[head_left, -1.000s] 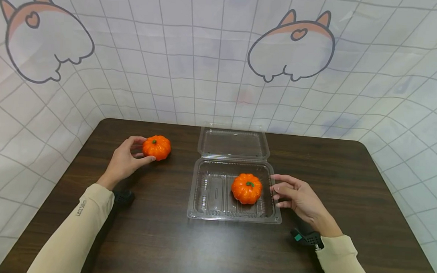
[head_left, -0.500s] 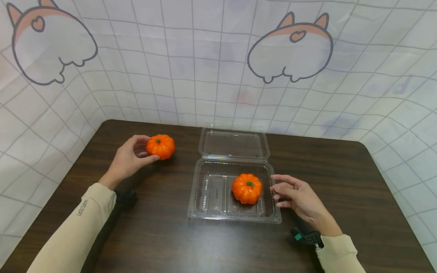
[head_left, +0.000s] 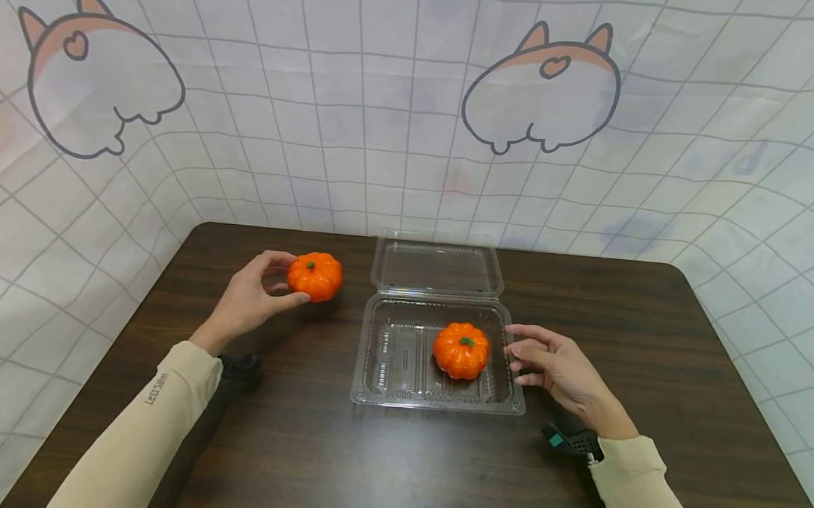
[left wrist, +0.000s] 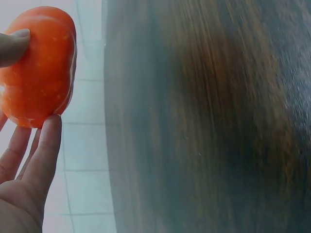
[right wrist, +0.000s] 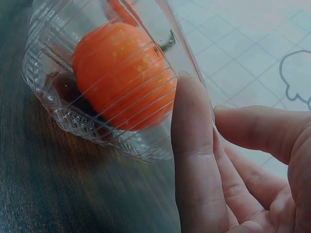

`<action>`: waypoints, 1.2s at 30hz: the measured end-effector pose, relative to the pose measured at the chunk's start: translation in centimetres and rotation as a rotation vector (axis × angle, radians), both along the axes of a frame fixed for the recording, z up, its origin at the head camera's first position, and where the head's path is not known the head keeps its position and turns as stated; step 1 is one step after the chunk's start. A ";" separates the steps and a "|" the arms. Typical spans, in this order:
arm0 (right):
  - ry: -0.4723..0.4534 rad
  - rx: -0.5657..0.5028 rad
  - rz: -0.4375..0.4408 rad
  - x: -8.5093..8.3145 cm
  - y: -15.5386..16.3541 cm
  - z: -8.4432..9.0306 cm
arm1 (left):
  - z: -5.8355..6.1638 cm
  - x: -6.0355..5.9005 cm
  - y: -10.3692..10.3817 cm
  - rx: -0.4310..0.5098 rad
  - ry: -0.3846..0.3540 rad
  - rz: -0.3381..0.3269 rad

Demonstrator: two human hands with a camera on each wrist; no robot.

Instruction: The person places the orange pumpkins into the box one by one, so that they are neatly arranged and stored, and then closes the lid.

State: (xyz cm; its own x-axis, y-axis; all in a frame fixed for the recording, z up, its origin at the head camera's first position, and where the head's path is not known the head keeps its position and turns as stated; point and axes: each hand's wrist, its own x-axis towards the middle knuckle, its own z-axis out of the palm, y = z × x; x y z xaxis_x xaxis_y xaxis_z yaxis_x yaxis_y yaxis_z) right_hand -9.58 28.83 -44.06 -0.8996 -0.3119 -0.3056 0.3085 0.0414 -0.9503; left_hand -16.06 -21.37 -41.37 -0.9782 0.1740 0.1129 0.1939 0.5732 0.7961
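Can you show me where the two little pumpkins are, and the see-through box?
pumpkin in the left hand (head_left: 315,277), head view, on its orange top beside the stem.
pumpkin in the box (head_left: 460,351), head view, on its orange side.
clear plastic box (head_left: 393,358), head view, on the bare ribbed floor of the tray.

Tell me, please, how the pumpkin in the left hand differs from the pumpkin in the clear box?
The held pumpkin is gripped by the left hand, left of the clear box; the boxed pumpkin sits untouched in its right half. The held one looks slightly smaller. Both are orange with green stems.
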 end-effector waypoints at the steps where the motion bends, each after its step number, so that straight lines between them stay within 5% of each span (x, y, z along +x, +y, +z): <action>1: -0.001 0.000 0.000 0.0 0.0 0.0 | 0.1 0.1 0.1 0.005 0.000 -0.005; 19: -0.006 0.016 -0.005 -0.2 0.2 0.0 | 2.0 1.3 3.1 0.015 0.027 -0.120; 36: 0.000 0.007 0.003 -0.2 0.1 0.1 | 2.6 2.3 5.3 0.001 0.038 -0.188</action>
State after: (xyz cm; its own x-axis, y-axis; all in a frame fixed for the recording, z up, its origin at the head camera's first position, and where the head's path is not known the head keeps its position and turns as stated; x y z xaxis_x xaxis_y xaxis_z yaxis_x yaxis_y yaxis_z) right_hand -9.75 28.91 -43.97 -0.8986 -0.3126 -0.3077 0.3082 0.0494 -0.9501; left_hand -13.72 -16.03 -38.78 -0.9235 0.3532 0.1494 0.3273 0.5230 0.7870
